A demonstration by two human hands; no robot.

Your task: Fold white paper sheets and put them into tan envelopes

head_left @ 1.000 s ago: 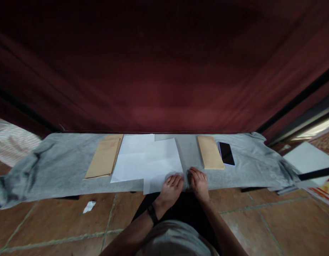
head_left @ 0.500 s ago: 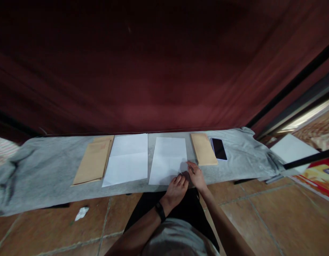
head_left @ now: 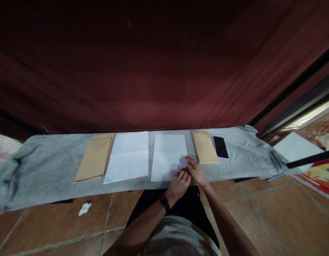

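Observation:
A white sheet of paper (head_left: 168, 153) lies flat on the grey cloth in front of me. My left hand (head_left: 179, 185) rests at its lower right corner, fingers curled together over that corner. Just to the right, my right hand (head_left: 196, 172) is close against it. Its index finger stretches onto the sheet's right edge, with the thumb apart below; the other fingers are partly hidden. A second white sheet (head_left: 128, 156), creased across the middle, is on the left. Beyond my right hand is a brown envelope (head_left: 205, 147).
More brown envelopes (head_left: 93, 160) are stacked at the left. A phone (head_left: 220, 147) lies right of the single envelope. Grey cloth (head_left: 47, 170) covers the narrow surface, backed by a dark red panel (head_left: 159, 89). A crumpled white scrap (head_left: 84, 208) is on the tiled floor.
My right hand has shifted slightly up along the sheet's right edge, its index finger now straighter. The left hand stays at the lower right corner. The view has moved a little.

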